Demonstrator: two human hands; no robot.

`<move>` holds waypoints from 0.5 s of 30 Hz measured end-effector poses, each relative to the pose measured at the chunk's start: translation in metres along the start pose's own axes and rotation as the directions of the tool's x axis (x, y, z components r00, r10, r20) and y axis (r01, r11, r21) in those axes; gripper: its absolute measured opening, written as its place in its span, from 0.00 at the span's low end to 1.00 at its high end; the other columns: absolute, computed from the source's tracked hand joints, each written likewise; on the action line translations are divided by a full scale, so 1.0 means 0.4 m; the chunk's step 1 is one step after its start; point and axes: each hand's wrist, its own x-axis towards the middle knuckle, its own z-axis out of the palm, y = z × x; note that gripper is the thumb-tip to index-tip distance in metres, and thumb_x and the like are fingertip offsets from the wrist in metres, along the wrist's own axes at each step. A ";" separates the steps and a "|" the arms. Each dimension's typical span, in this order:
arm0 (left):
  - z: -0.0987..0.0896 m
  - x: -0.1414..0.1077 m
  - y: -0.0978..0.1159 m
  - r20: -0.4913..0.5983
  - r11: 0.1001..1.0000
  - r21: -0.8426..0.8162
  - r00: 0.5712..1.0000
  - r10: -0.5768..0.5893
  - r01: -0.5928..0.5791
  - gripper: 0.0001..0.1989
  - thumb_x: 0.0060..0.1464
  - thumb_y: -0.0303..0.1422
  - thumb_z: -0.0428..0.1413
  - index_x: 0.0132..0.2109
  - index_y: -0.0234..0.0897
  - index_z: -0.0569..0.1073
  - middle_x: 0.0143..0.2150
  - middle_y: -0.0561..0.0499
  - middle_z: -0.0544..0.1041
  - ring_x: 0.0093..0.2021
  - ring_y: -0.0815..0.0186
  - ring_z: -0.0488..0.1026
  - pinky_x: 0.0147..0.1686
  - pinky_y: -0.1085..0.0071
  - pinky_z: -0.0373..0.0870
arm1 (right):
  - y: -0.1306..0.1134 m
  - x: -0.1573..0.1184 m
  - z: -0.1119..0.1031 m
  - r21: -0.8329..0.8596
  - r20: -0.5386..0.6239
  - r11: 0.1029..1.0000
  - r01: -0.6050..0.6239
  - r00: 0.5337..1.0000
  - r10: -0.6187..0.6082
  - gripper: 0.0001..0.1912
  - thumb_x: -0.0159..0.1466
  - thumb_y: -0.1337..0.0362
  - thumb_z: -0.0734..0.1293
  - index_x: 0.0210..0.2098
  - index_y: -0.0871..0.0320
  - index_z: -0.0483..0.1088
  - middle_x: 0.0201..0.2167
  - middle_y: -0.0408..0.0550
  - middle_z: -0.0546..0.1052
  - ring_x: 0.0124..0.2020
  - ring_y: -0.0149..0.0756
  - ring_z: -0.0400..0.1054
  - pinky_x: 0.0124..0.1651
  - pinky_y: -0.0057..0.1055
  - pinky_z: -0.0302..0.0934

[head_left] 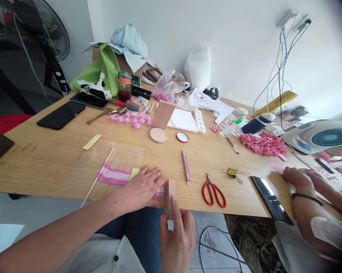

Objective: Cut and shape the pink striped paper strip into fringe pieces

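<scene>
My left hand (148, 186) lies flat near the table's front edge, its fingers spread over the right end of a pink and white strip (114, 175). The strip's left end is wrapped on a thin wooden stick (98, 176), and a yellow paper piece (135, 173) lies on it. In my right hand (178, 231) is a small wooden block (171, 189), held by its near end, with the index finger along it. The block stands just right of my left hand, beside the strip's pink end.
Right of the block lie a pink cutter (186, 168), red-handled scissors (214, 192), a binder clip (237, 174) and a phone (270, 199). A co-worker's hands (301, 180) rest at the far right. Wooden discs, pink flowers (139, 119) and a jar (124, 88) stand behind.
</scene>
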 end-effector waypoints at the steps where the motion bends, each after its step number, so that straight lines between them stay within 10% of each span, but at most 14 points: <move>1: 0.001 0.000 -0.001 -0.001 1.000 0.003 1.000 -0.001 0.001 0.32 0.53 0.50 0.59 0.57 0.31 0.66 0.64 0.33 0.64 0.66 0.51 0.58 0.63 0.52 0.52 | 0.001 -0.001 -0.001 0.000 0.001 1.000 0.001 1.000 -0.001 0.22 0.64 0.72 0.62 0.57 0.58 0.65 0.28 0.43 0.65 0.30 0.34 0.61 0.33 0.30 0.58; 15: -0.005 0.002 0.002 0.031 1.000 0.017 1.000 0.001 -0.001 0.33 0.52 0.49 0.60 0.57 0.30 0.66 0.64 0.33 0.63 0.67 0.51 0.57 0.63 0.53 0.51 | -0.004 -0.010 0.005 0.013 0.021 1.000 0.008 1.000 -0.008 0.22 0.64 0.73 0.62 0.57 0.59 0.65 0.28 0.44 0.64 0.31 0.35 0.60 0.33 0.31 0.57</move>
